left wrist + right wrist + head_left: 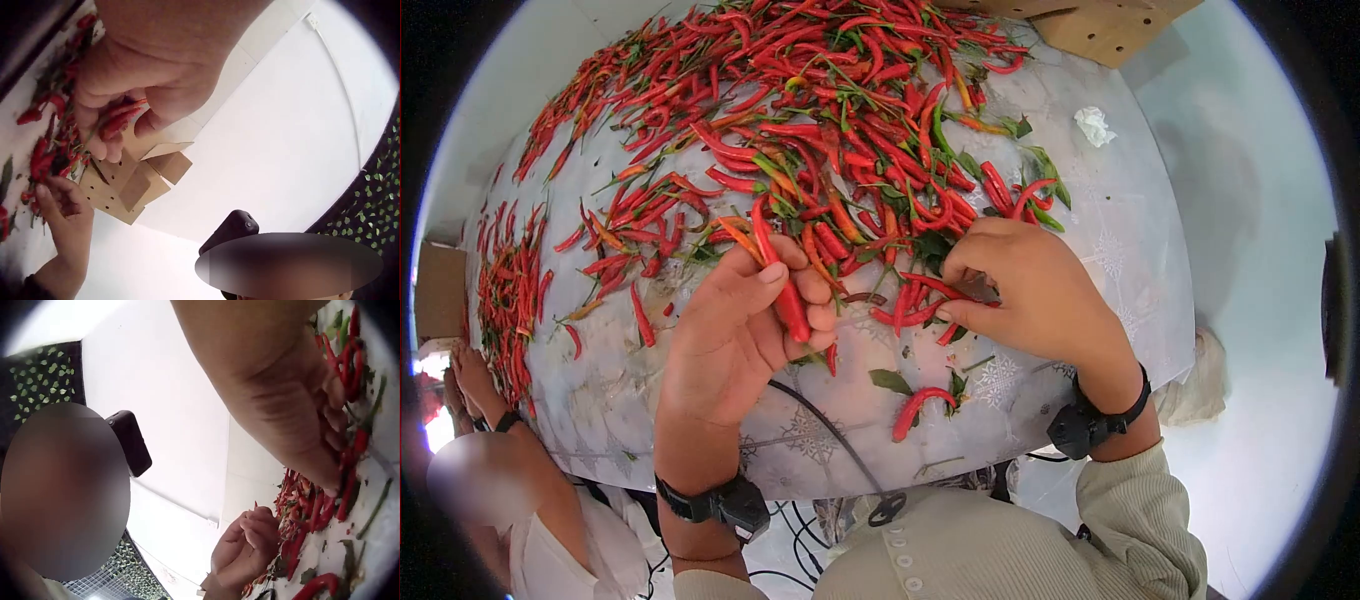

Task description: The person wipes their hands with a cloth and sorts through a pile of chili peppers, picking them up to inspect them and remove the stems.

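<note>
Centrally, on a pale grey table covering printed with snowflakes [1115, 255]: one loose heap of long, slender red chili peppers with green stems and leaves [850, 110], spread across the far and middle parts. Your left hand [735, 320]: palm turned up, over the heap's near edge, thumb pinching one long, glossy red chili pepper [791, 308] against curled fingers, the pepper slanting across them. Your right hand [1040, 285]: fingers curled and thumb lowered among several thin red chili peppers [915, 310] and dark green leaves at the near side of the heap, the thumb touching a pepper; whether the fingertips pinch one, you cannot tell. Nearer your body, apart from the heap: one curved red chili pepper with a leafy green end [921, 408]. On each of your wrists: one black strapped device. Between your forearms: one thin black cable [825, 425]. Far right: one crumpled white tissue [1093, 126] and, beyond it, one brown cardboard box with round holes [1115, 35]. Left side: a second, smaller heap of red chili peppers [505, 290], another person's hand [478, 380] beside it.
</note>
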The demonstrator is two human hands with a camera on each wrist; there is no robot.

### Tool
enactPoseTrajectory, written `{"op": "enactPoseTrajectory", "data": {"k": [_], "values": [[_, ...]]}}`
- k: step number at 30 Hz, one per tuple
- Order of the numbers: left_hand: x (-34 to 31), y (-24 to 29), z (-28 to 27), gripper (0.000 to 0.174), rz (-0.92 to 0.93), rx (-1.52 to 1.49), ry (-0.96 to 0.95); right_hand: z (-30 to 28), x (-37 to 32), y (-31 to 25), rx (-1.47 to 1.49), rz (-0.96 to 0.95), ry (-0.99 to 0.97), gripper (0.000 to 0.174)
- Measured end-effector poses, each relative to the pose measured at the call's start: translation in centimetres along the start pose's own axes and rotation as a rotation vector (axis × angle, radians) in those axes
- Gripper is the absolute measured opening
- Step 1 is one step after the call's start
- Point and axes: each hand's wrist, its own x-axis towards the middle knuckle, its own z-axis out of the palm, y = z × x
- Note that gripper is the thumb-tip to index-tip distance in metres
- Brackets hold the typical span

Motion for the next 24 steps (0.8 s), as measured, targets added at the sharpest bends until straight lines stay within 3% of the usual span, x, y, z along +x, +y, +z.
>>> {"op": "enactPoseTrajectory", "data": {"k": [9, 12, 15, 18, 21, 24], "values": [[0.3, -0.2, -0.3, 0.017, -0.031, 0.056, 0.030, 0.0, -0.1, -0.1, -0.008, 0.044, -0.061, 0.021], [0.3, -0.3, -0.2, 0.018, -0.027, 0.042, 0.036, 0.0, -0.1, -0.3, 0.214, 0.115, 0.020, 0.022], [0.2, -0.2, -0.1, 0.018, -0.037, 0.050, 0.034, -0.7, 0.3, -0.3, 0.780, 0.275, 0.019, 0.025], [0.3, -0.3, -0.3, 0.018, -0.048, 0.047, -0.004, -0.8, 0.6, -0.1, 1.131, 0.226, 0.035, 0.027], [0.2, -0.3, -0.3, 0.018, -0.051, 0.049, -0.035, -1.1, 0.7, -0.3, 1.306, 0.255, -0.025, 0.026], [0.2, -0.4, 0.0, 0.021, -0.076, 0.113, 0.026, -0.9, 0.7, -1.0, 1.269, 0.305, -0.036, 0.026]]}}
